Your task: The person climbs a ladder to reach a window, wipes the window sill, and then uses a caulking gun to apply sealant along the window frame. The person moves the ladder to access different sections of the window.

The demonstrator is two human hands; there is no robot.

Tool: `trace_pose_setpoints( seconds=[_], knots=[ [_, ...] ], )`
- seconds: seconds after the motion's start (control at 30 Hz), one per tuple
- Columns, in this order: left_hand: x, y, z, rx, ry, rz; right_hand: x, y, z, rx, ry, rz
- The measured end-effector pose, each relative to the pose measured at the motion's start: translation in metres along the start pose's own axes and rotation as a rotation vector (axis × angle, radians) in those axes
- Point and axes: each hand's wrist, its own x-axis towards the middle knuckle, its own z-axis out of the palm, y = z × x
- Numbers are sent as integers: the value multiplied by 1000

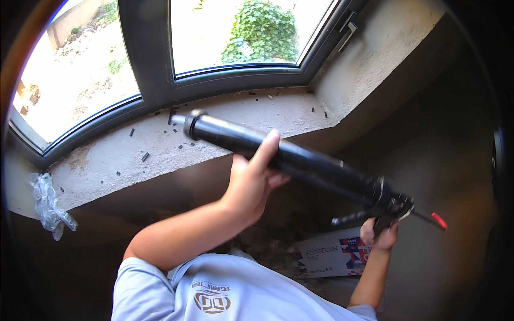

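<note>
A long black caulking gun (316, 161) slants across the view, its pale nozzle at the upper left, over the window sill. My left hand (254, 179) is wrapped round the middle of its barrel from below, the thumb lying along the near side. At the lower right, my right hand (379, 234) grips the handle beneath the trigger end. Behind that hand a thin rod with a red tip (439, 221) sticks out. Whether the nozzle touches anything, I cannot tell.
A dark window frame (241, 80) with a handle (349, 33) rises behind the plastered sill (96, 166). Several small black scraps (145, 157) litter the sill. Crumpled clear plastic (47, 206) hangs off its left end. Low at the right stands a tile carton (326, 255).
</note>
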Motion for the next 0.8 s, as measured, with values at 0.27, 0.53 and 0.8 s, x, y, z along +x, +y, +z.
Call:
trace_pose_setpoints(
  seconds=[0.27, 0.53, 0.8],
  knots=[
    [-76, -28, -72, -27, 50, -306, -69, 112, -17, 231, -76, 182],
    [-132, -15, -120, -64, 255, -241, -66, 188, -18, 1, -177, 289],
    [-180, 7, -186, -136, 273, -104, -21, 196, 48, -290, -253, 559]
  ],
)
